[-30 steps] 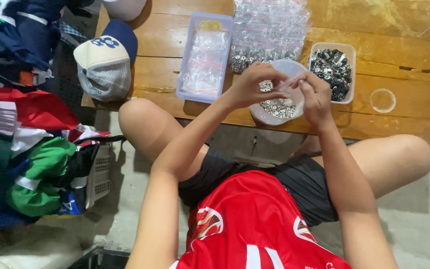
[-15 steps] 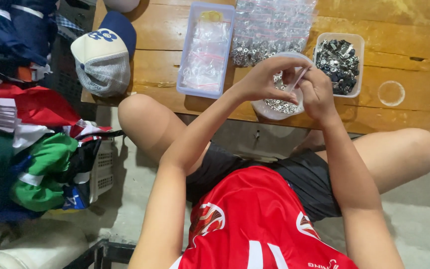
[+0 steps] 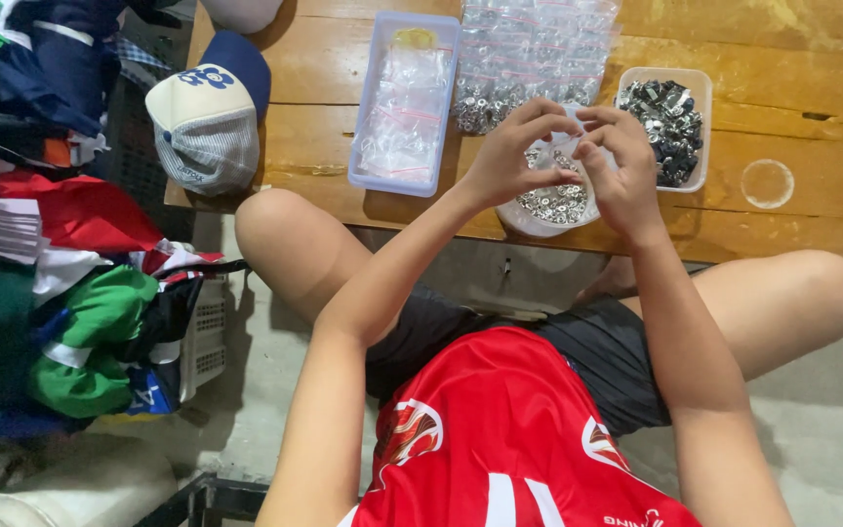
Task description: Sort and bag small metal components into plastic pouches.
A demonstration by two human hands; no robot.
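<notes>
Two bare hands meet over a round white bowl of small silvery metal parts (image 3: 550, 203) at the wooden counter (image 3: 812, 107) edge. Left hand (image 3: 511, 156) and right hand (image 3: 619, 166) have fingertips pressed together, pinching something too small to tell. At 1 o'clock sits a clear square tub of dark metal pieces (image 3: 672, 122); at 10 o'clock, a clear rectangular box of small plastic bags (image 3: 404, 102).

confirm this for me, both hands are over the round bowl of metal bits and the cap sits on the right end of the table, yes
Not quite. The cap sits at the left end of the table, as the head view shows. The rest holds: the left hand and right hand are both over the round bowl of metal bits.
</notes>
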